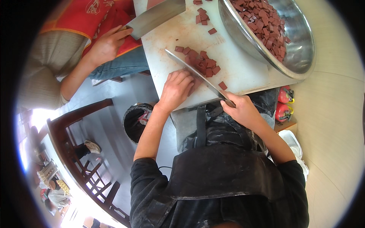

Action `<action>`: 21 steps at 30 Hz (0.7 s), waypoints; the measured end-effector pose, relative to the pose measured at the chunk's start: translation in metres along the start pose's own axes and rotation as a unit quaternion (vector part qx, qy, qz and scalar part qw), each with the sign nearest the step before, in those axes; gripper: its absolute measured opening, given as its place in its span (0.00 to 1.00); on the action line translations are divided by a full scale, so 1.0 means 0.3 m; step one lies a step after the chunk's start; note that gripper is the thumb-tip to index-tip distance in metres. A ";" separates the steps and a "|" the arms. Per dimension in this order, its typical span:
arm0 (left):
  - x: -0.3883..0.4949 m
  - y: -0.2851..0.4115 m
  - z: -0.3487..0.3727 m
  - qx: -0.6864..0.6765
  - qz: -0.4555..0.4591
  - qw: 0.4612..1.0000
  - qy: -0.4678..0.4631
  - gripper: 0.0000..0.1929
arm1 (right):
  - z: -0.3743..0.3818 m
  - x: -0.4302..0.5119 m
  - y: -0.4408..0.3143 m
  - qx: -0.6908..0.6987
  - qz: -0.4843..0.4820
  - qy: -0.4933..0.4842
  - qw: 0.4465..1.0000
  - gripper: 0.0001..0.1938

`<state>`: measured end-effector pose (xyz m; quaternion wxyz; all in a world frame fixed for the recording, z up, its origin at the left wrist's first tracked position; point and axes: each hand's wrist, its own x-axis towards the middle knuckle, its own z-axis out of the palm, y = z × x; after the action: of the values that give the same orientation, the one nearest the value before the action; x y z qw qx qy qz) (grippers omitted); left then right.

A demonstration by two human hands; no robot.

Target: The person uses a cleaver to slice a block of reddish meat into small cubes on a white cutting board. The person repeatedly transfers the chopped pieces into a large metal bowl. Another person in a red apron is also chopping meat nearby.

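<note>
My right hand (pixel 242 109) grips the handle of a kitchen knife (pixel 196 74), whose blade I see nearly edge-on as it slants across the board. My left hand (pixel 178 87), fingers curled, presses down on a brownish-red food slab (pixel 196 86) beside the blade; much of the slab is hidden by the hand. Just beyond the knife lies a loose heap of small flat brownish-red pieces (pixel 209 64). One separate piece (pixel 222 85) sits near the board's front edge. Everything rests on a stained white cutting board (pixel 245 77).
A large steel bowl (pixel 296 54) of cut pieces (pixel 268 25) stands at the far right. At upper left, a co-worker's hand (pixel 109 45) holds a broad cleaver (pixel 159 17) over the board's edge. Below are a lined bin (pixel 132 125) and red fire extinguishers (pixel 283 112).
</note>
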<state>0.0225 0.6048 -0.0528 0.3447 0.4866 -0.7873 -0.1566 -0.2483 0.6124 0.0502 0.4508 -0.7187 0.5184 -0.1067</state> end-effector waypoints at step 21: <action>-0.015 -0.009 -0.009 -0.019 -0.010 1.000 -0.002 0.12 | -0.001 -0.003 -0.032 0.001 -0.007 0.001 1.000 0.18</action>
<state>0.0274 0.6075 -0.0542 0.3505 0.4879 -0.7799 -0.1756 -0.2426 0.6136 0.0578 0.4496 -0.7222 0.5136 -0.1114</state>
